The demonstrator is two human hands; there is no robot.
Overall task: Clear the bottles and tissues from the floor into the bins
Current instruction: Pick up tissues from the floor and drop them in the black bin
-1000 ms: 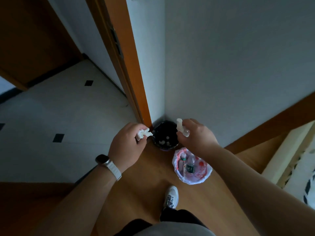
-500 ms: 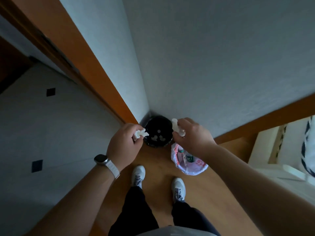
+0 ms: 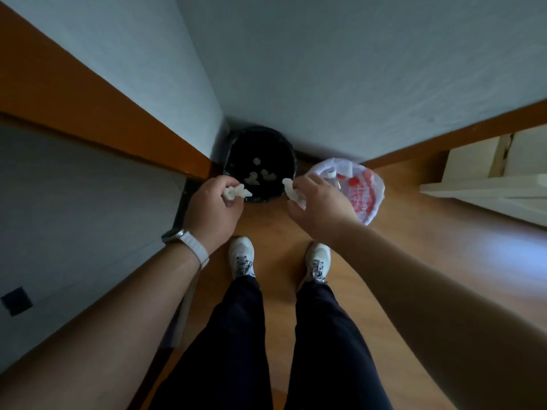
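Two tissues in curled hands, one apiece.

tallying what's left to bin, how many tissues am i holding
2. One tissue in the left hand, at the rim of the black bin; a second tissue in the right hand. More may be hidden in the palms.

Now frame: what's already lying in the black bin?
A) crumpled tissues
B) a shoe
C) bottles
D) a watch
A: white crumpled tissues lie on the dark bottom of the black bin, while the red-capped bottles sit in the white bin beside it.
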